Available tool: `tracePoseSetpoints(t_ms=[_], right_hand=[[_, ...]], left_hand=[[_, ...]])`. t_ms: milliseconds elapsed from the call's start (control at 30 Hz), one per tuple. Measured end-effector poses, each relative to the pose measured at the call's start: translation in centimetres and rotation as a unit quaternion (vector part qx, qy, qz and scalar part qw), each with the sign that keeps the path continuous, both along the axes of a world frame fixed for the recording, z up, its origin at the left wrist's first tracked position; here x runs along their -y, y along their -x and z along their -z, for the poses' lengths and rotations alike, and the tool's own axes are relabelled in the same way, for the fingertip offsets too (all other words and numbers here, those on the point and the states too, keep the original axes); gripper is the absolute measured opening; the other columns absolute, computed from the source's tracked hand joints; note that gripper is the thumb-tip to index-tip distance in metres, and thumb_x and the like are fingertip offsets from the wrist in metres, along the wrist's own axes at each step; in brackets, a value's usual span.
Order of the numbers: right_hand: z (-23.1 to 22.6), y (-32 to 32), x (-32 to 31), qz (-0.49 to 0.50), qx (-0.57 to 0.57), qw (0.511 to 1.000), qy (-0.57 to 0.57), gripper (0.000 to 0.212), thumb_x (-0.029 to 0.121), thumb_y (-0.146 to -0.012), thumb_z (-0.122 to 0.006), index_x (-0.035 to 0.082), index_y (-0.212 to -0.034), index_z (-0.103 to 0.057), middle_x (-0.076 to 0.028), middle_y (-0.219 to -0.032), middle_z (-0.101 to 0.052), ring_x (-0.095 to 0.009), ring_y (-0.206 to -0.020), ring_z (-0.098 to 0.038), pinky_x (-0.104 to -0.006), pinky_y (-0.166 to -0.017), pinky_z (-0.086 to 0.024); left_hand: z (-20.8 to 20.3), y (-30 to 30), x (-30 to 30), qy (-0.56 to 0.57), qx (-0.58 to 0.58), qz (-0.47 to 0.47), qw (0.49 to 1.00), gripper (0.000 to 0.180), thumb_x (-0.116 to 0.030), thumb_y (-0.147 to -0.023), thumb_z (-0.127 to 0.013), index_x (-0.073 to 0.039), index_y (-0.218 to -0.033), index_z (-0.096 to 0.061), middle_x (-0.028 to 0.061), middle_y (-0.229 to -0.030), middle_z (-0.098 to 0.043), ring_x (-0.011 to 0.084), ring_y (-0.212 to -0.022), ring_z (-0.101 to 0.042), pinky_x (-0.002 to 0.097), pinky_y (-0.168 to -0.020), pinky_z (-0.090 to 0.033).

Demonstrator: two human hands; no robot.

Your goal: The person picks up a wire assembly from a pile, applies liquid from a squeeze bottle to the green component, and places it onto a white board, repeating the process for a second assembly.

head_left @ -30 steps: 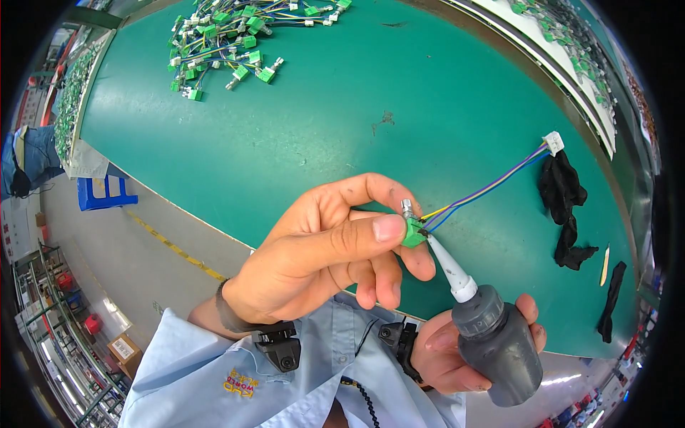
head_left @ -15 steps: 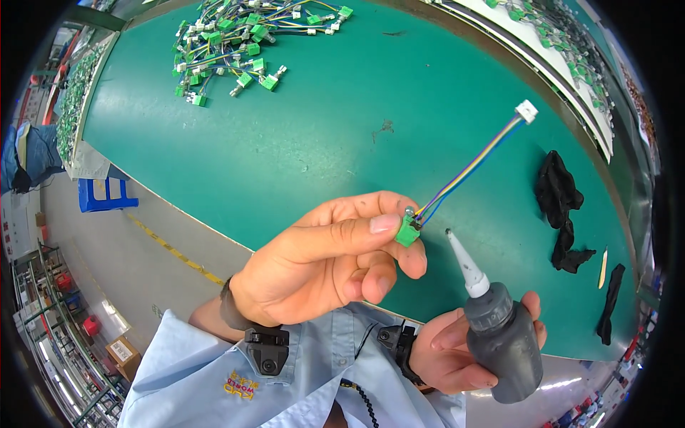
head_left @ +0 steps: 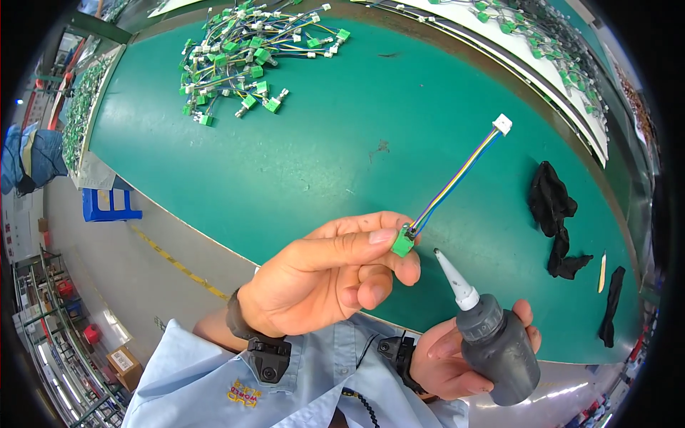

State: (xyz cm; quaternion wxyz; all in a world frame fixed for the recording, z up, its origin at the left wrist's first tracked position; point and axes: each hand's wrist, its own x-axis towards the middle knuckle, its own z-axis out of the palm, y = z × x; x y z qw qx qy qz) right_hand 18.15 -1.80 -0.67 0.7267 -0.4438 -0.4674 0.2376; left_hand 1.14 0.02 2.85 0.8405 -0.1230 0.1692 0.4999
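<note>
Between thumb and fingers, my left hand pinches a small green connector. Purple, yellow and blue wires rise from it to a white plug at the far right end. Dark material shows where the wires enter the green block. My right hand is wrapped round a dark squeeze bottle. The bottle leans up and to the left. Its pale cone nozzle has a dark tip, which is close to the green connector but apart from it.
A heap of similar wired green connectors lies on the green table at the far left. Black cloths and a thin pale stick lie on the right. A white board with more connectors stands behind. A blue stool is on the floor.
Both hands have shifted slightly left in view, with the connector and bottle still in them. The white plug has swung a little left and lower. The whole view has moved slightly.
</note>
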Motion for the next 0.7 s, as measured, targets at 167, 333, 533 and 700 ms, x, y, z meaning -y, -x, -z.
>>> tracePoseSetpoints(t_ms=[167,333,533,700], right_hand=[[0.3,0.1,-0.2,0.022,0.026,0.999,-0.008,0.070,0.051,-0.089,-0.040,-0.009,-0.122,-0.026,-0.029,-0.123,-0.033,-0.011,-0.041,-0.036,-0.0225,-0.060,-0.041],[0.1,1.0,-0.9,0.085,-0.008,0.996,-0.033,0.069,0.050,-0.089,-0.041,-0.008,-0.124,-0.026,-0.029,-0.124,-0.032,-0.011,-0.042,-0.037,-0.0213,-0.062,-0.041],[0.8,-0.3,0.0,-0.009,-0.118,0.990,-0.078,0.066,0.045,-0.089,-0.045,-0.007,-0.125,-0.026,-0.028,-0.126,-0.030,-0.012,-0.043,-0.039,-0.0219,-0.059,-0.042],[0.8,-0.7,0.2,-0.011,-0.111,0.992,-0.061,0.064,0.042,-0.089,-0.047,-0.006,-0.125,-0.026,-0.027,-0.127,-0.029,-0.013,-0.043,-0.040,-0.0211,-0.053,-0.042]], left_hand=[[-0.2,-0.1,-0.2,0.022,0.054,0.006,0.998,0.032,-0.012,-0.091,-0.047,0.006,-0.112,-0.032,0.0157,-0.084,-0.055,0.0089,-0.048,-0.050,0.0160,-0.038,-0.039],[0.2,-0.2,-0.1,0.032,0.142,0.006,0.989,0.031,-0.012,-0.091,-0.046,0.005,-0.113,-0.034,0.0134,-0.082,-0.054,0.0071,-0.049,-0.048,0.0157,-0.037,-0.036],[-0.4,-0.2,-0.2,-0.040,-0.060,-0.018,0.997,0.029,-0.012,-0.091,-0.046,0.005,-0.112,-0.037,0.0145,-0.083,-0.054,0.0080,-0.049,-0.050,0.0150,-0.036,-0.035],[-0.6,0.1,0.1,-0.065,-0.091,-0.014,0.994,0.028,-0.011,-0.090,-0.046,0.005,-0.112,-0.037,0.0161,-0.083,-0.055,0.0095,-0.050,-0.053,0.0144,-0.036,-0.035]])
